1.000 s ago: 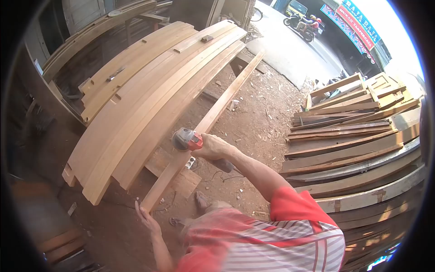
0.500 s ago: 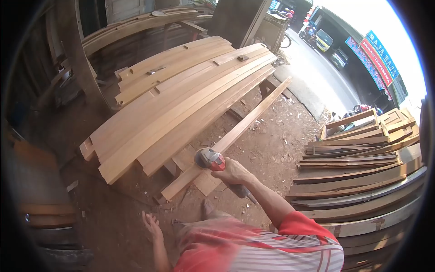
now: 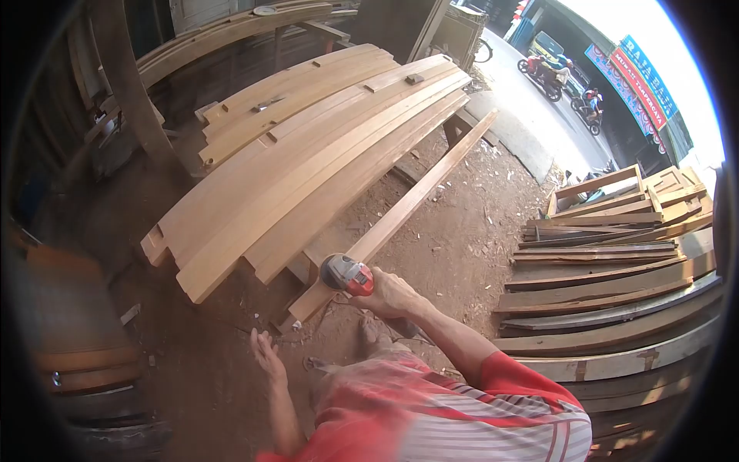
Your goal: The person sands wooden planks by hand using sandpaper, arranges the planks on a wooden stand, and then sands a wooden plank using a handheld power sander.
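Note:
My right hand (image 3: 391, 296) is closed around a red and grey angle grinder (image 3: 359, 279). Its round disc lies over the near part of a long narrow wooden board (image 3: 419, 192), apparently against the top face; the exact contact is hidden. The board slants away toward the road. Free of any object, my left hand (image 3: 267, 354) hangs low beside the board's near end, fingers loosely apart. Wide pale planks (image 3: 308, 169) lie side by side to the left of the board, with small wood blocks and a small metal tool (image 3: 267, 104) on top.
Stacked timber and frames (image 3: 600, 285) fill the right side. A wooden post (image 3: 127, 85) stands at the left, near more lumber (image 3: 223, 42). Wood chips litter the dirt floor (image 3: 454, 254). Motorbikes (image 3: 550, 77) are on the road beyond.
The grinder in my right hand has shifted slightly toward the board's near end. My left hand has risen and moved right in view. Motorbikes have come into view on the road.

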Action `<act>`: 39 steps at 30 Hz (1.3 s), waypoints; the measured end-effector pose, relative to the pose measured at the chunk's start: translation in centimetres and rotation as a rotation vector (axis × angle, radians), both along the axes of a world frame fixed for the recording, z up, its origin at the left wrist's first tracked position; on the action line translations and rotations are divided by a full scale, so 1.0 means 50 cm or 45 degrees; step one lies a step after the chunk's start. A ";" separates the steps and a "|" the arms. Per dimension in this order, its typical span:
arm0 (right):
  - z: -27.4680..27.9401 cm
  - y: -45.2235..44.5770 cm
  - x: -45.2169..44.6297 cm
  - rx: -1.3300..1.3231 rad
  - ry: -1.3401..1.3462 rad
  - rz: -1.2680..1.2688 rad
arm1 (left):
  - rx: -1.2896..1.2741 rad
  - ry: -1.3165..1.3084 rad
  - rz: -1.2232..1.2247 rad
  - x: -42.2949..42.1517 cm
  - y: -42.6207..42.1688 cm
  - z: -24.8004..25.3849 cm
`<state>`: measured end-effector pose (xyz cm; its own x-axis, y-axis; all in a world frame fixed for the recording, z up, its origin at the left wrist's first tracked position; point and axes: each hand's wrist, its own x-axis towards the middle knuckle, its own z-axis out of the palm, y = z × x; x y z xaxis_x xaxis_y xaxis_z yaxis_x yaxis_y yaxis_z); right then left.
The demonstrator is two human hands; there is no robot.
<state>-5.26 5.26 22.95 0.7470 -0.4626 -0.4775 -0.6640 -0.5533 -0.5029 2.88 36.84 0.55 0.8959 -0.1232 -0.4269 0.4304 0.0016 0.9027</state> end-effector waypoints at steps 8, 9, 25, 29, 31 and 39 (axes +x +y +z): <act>0.000 -0.286 -0.005 0.030 -0.084 -0.229 | 0.060 -0.423 0.023 0.025 -0.256 0.130; 0.014 -0.324 -0.003 0.060 -0.074 -0.237 | 0.103 -0.397 -0.009 0.028 -0.267 0.127; -0.024 -1.191 -0.063 -0.176 -0.058 -0.514 | 1.454 -0.442 0.262 0.035 -0.361 0.119; -0.043 -1.285 -0.059 -0.197 -0.076 -0.529 | 1.516 -0.428 0.272 0.036 -0.378 0.130; -0.027 -1.263 -0.052 -0.198 -0.071 -0.510 | 1.517 -0.424 0.269 0.040 -0.372 0.125; -0.039 -1.136 -0.049 -0.080 -0.102 -0.193 | 1.544 -0.357 0.249 0.032 -0.387 0.138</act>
<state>-7.69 -51.53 21.00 0.7009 -0.5997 -0.3861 -0.7016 -0.4819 -0.5249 4.49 17.48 7.47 0.9328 0.3586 0.0353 0.3100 -0.8485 0.4289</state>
